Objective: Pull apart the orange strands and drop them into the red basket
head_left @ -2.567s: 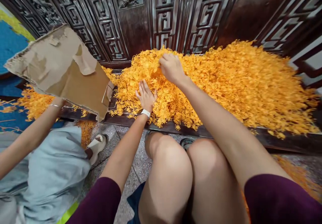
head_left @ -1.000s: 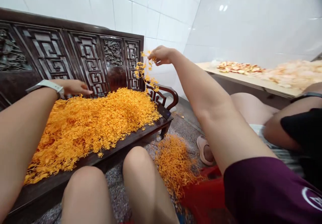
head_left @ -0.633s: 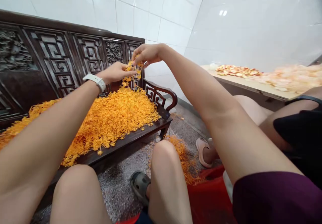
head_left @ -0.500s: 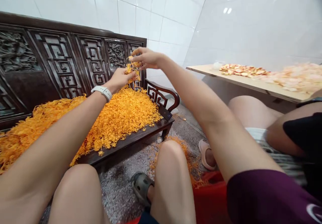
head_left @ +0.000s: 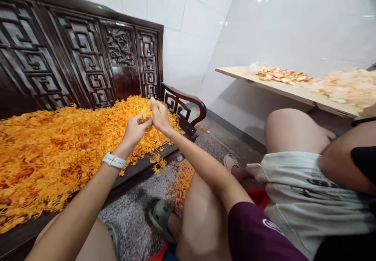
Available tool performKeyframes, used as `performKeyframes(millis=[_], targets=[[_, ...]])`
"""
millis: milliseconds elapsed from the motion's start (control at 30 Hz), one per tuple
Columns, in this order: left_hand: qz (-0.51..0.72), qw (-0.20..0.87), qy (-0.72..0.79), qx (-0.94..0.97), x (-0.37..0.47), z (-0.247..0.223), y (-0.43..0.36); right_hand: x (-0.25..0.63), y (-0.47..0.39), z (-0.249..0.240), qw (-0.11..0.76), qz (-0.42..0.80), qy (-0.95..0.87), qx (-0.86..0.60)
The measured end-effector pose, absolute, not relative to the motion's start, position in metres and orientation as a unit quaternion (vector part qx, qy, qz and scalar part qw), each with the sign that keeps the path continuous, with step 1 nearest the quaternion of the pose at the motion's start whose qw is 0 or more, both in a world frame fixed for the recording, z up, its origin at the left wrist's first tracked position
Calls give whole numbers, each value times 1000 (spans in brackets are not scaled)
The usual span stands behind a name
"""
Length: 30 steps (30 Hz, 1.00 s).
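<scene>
A large heap of orange, thread-like pieces covers the seat of a dark carved wooden bench. My left hand, with a pale watch on its wrist, is closed over the heap, thumb and fingers pinching orange strands. Touching or nearly touching it on the right is my right hand, closed with its thumb up; orange strands show between the two hands. A loose orange cluster hangs below them at the seat's front edge.
A dark phone lies by the bench's armrest. Orange scraps are scattered on the floor near my foot. At right, a wooden board holds pale and reddish pieces, and another person sits beside me.
Both hands have come down from in front of the bench back to just over the heap. The view has shifted, and an orange cluster now hangs below the hands.
</scene>
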<state>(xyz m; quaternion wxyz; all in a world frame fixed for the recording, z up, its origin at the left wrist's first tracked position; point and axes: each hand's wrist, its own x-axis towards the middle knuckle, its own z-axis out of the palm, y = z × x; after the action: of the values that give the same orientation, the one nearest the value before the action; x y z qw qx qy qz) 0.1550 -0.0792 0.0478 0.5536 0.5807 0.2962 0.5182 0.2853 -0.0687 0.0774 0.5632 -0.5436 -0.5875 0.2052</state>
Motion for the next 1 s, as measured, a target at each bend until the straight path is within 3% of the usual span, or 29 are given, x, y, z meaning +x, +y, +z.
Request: performKeyframes(millis=[100, 300, 500, 667, 833, 1000], targets=[[476, 540, 321, 615, 146, 17, -94, 291, -74, 46, 547, 190, -622, -528], [508, 713, 268, 402, 152, 2, -121, 284, -95, 22, 550, 321, -573, -515], [532, 712, 302, 343, 155, -1, -116, 263, -102, 31, 492, 413, -568, -515], [481, 750, 271, 363, 143, 1, -101, 255, -93, 33, 429, 490, -552, -521], [470, 740, 281, 391, 133, 5, -92, 266, -90, 36, 410, 449, -644, -465], [407, 691, 285, 526, 108, 14, -88, 290, -91, 46, 328, 453, -725, -403]])
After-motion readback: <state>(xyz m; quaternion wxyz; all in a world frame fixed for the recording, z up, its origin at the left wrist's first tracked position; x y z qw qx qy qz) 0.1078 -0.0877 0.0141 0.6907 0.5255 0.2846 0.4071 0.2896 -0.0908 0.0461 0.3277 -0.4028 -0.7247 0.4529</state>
